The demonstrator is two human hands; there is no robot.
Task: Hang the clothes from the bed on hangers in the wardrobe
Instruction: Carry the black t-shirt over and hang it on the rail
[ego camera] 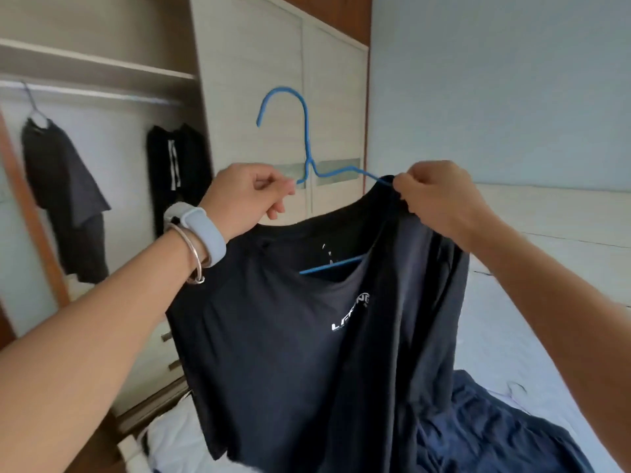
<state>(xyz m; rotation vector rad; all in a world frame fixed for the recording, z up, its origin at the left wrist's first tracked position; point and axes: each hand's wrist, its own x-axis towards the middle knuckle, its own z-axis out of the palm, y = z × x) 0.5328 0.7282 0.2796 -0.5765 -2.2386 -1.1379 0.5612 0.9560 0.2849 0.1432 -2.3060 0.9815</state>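
Over pale bed (512, 336), left grip (246, 196) pinching blue hanger (307, 131), right grip (440, 196) pinching dark shirt (273, 336), wardrobe (102, 63) behind.

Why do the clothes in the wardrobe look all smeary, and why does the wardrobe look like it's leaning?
Head view: the hanging clothes at the left are smeared by motion blur, while the blue hanger and dark T-shirt look fairly sharp; the wardrobe door leans because the wide-angle lens bends straight lines; the light is soft, with no glare.
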